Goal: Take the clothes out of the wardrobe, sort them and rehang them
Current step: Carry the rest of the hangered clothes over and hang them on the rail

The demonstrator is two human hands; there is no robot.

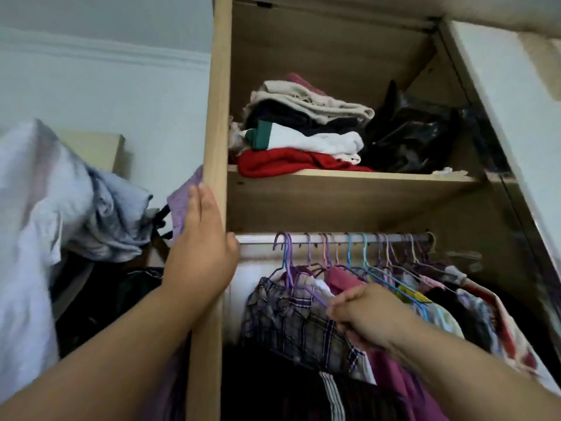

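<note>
A person stood at an open wardrobe (217, 117). The left hand (200, 241) lay flat, fingers straight, against its left side panel. The right hand (364, 317) was clenched round the shoulder of a plaid shirt (288, 314) — the leftmost garment hanging on the rail (261, 239). Folded clothes (303, 129) sat on the shelf above.

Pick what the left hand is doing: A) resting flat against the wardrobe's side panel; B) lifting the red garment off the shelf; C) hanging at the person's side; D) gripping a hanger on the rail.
A: the left hand lies with straight fingers on the side panel; the right hand is the one gripping a purple hanger.
</note>
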